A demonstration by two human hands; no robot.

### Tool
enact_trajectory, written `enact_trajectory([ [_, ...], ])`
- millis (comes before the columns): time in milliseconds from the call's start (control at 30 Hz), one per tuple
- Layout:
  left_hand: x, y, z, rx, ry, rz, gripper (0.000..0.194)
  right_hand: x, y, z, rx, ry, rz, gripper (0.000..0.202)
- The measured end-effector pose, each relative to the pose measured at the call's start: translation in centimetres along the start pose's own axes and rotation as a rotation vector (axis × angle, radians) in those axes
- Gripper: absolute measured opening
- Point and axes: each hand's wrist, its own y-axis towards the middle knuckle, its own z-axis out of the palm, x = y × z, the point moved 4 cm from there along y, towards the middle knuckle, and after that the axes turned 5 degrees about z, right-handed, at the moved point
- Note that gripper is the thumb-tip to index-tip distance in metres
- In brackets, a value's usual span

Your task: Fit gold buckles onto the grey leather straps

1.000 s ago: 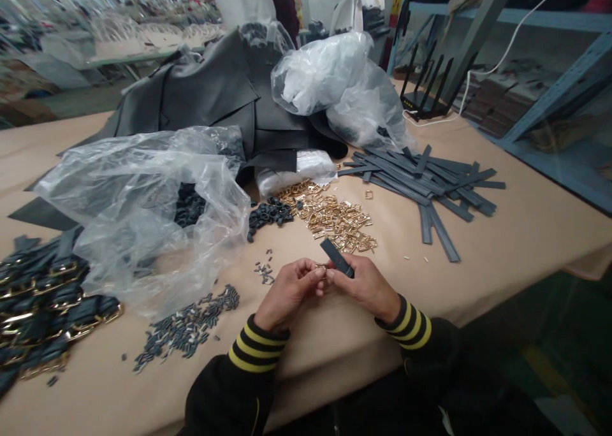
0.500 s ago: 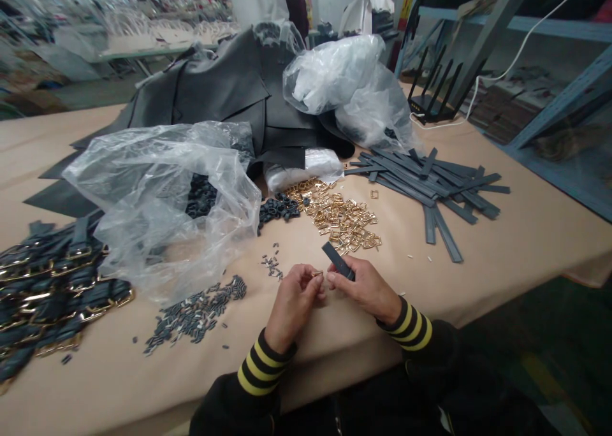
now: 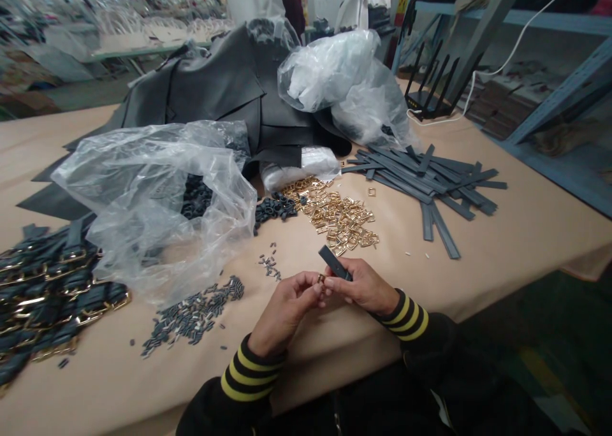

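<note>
Between the fingertips of my left hand (image 3: pixel 291 302) is a small gold buckle (image 3: pixel 321 278), pinched and partly covered. My right hand (image 3: pixel 366 284) is closed on a dark strap (image 3: pixel 335 262) that points up and to the left; its fingertips meet the left ones at the buckle. Just beyond my hands lies a heap of gold buckles (image 3: pixel 342 216). Dark small loops (image 3: pixel 277 208) are piled to its left. Short dark tube-like pieces (image 3: pixel 196 315) are scattered left of my left hand.
Loose dark straps (image 3: pixel 430 174) lie at the right. Crumpled clear plastic bags (image 3: pixel 157 187) and large dark sheets (image 3: pixel 215 72) cover the back and left. Finished-looking buckled straps (image 3: pixel 48 289) are stacked at the left edge. A router (image 3: pixel 430 98) with a white cable stands at the back right.
The gold buckle has turned in my left fingertips and shows more upright. My two hands have come closer, the left wrist shifting slightly left and the fingertips now touching.
</note>
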Motion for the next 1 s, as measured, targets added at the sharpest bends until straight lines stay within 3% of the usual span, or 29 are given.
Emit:
enact_trajectory([
  [133, -0.6, 0.0, -0.5, -0.213, 0.355, 0.165, 0.016, 0.4, 0.0, -0.2, -0.069, -0.12, -0.035, 0.022],
  [233, -0.6, 0.0, -1.2, -0.315, 0.497, 0.191, 0.014, 0.3, -0.3, -0.5, -0.18, -0.198, 0.027, 0.019],
  [467, -0.2, 0.1, -2.3, -0.338, 0.319, 0.041, 0.018, 0.8, -2.0, 0.5, -0.231, -0.515, 0.001, 0.008],
  [633, 0.1, 0.0, -2.0, -0.299, 0.27, 0.067, 0.024, 0.4, -2.1, 0.9, -0.278, -0.585, 0.027, 0.007],
  [733, 0.3, -0.2, -1.7, -0.306, 0.434, 0.189, 0.024, 0.4, -2.1, 1.0, -0.304, -0.584, 0.029, 0.008],
  [900, -0.6, -0.7, -0.8, -0.482, 0.917, 0.484, 0.021, 0.5, -2.2, 1.5, -0.326, -0.614, 0.038, 0.006],
  [1000, -0.9, -1.0, 0.0, -0.506, 1.11, 0.609, 0.017, 0.4, -2.1, 1.7, -0.334, -0.601, 0.034, 0.007],
])
